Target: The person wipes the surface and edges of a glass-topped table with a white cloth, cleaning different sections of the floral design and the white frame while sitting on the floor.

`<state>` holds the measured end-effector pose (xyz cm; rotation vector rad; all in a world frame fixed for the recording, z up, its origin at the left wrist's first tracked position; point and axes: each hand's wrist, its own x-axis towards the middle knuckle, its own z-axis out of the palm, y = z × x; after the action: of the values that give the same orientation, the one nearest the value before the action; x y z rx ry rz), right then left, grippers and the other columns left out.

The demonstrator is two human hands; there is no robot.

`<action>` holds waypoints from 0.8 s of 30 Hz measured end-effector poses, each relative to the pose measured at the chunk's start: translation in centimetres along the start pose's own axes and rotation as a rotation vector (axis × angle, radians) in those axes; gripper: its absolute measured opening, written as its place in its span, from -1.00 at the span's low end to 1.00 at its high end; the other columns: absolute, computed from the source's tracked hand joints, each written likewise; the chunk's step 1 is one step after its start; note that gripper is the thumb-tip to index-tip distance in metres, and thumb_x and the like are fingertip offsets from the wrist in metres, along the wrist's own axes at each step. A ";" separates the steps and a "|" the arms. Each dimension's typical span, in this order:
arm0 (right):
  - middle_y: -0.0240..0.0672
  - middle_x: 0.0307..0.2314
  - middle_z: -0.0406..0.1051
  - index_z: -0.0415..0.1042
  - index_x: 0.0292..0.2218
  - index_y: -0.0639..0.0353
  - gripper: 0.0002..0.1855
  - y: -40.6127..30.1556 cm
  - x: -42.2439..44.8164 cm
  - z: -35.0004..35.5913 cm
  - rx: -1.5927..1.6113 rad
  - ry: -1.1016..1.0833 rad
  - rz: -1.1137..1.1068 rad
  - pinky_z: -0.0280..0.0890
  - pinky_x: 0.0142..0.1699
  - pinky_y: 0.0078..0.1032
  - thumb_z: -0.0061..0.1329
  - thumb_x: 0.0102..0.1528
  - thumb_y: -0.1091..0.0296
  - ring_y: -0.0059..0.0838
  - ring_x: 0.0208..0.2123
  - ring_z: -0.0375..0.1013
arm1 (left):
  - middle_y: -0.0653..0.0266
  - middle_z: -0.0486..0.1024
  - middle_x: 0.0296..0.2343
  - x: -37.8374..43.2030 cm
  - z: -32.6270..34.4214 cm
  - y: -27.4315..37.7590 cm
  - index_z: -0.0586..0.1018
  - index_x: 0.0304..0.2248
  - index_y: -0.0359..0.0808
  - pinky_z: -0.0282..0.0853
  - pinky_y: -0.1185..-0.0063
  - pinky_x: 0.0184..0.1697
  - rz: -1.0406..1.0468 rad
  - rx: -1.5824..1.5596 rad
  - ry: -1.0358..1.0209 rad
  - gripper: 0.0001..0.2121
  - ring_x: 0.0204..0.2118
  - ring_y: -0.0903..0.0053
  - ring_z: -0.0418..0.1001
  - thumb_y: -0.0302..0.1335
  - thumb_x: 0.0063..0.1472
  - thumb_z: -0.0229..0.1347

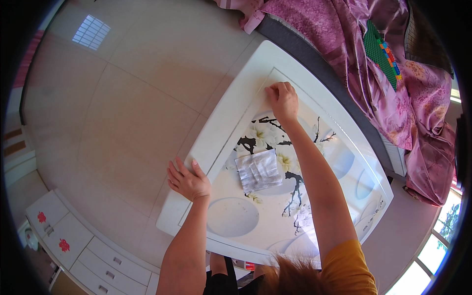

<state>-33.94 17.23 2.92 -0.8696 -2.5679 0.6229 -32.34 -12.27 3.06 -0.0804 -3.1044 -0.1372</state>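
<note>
A white coffee table (236, 110) with a glossy top printed with magnolia flowers and dark branches lies before me. My left hand (190, 180) rests at its left edge, fingers spread and holding nothing. Farther away, my right hand (284, 97) is over the far part of the top near the inner border line, its fingers curled together and pointing down; whether something small is between them is hidden. Between my arms, a creased, square silvery-grey cloth or sheet (259, 170) lies flat on the print, touched by neither hand.
A bed or sofa with a grey side (313, 55) and pink floral fabric (332, 33) borders the table's right side. On the fabric lies a green studded baseplate (378, 55) with colourful bricks (391, 61). White drawers (107, 263) stand lower left on the tiled floor (140, 110).
</note>
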 end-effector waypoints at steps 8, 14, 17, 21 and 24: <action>-0.19 -0.50 0.33 0.33 -0.48 0.23 -0.79 0.8 1.2 0.2 -0.042 0.132 0.199 0.21 -0.30 -0.36 -0.15 -0.03 0.24 -0.26 -0.41 0.31 | 0.06 0.12 -0.05 -0.1 0.0 0.5 0.20 -0.05 -0.25 -0.15 0.29 0.02 0.001 -0.010 -0.015 -0.53 0.01 0.22 0.03 -0.12 0.15 -0.28; -0.27 -0.47 0.37 0.29 -0.42 0.31 -0.81 -2.4 -0.7 -5.2 1.256 -0.075 0.810 0.26 -0.44 -0.69 -0.17 0.04 0.33 -0.57 -0.44 0.37 | 0.06 0.13 -0.06 0.0 -0.1 -0.1 0.22 -0.06 -0.26 -0.14 0.29 0.01 -0.002 0.010 0.006 -0.54 0.01 0.22 0.05 -0.12 0.15 -0.27; -0.28 -0.46 0.38 0.29 -0.41 0.28 -0.87 -3.5 -3.5 -7.3 1.394 -0.277 0.831 0.25 -0.43 -0.70 -0.18 0.04 0.40 -0.59 -0.45 0.36 | 0.05 0.14 -0.07 -0.1 0.0 0.0 0.22 -0.06 -0.26 -0.12 0.28 0.00 0.020 0.018 0.021 -0.54 0.00 0.22 0.06 -0.13 0.15 -0.27; -0.27 -0.48 0.38 0.27 -0.35 0.22 -0.90 -4.2 -6.7 -8.1 1.526 -0.319 0.928 0.21 -0.47 -0.71 -0.18 0.02 0.46 -0.59 -0.48 0.37 | 0.05 0.15 -0.07 -0.2 -0.1 0.3 0.23 -0.07 -0.26 -0.10 0.29 0.00 0.031 0.020 0.045 -0.56 -0.01 0.21 0.07 -0.14 0.15 -0.26; -0.24 -0.48 0.38 0.26 -0.29 0.22 -0.83 -5.2 -8.9 -8.3 1.588 -0.352 0.968 0.22 -0.49 -0.69 -0.18 0.00 0.51 -0.57 -0.50 0.37 | 0.05 0.15 -0.08 -0.2 0.0 0.2 0.24 -0.08 -0.26 -0.09 0.27 -0.01 0.033 0.015 0.056 -0.57 -0.01 0.20 0.08 -0.15 0.15 -0.25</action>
<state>-25.97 10.23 10.86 -1.1978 -0.8361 2.5866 -32.13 -12.06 3.09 -0.1253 -3.0464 -0.1140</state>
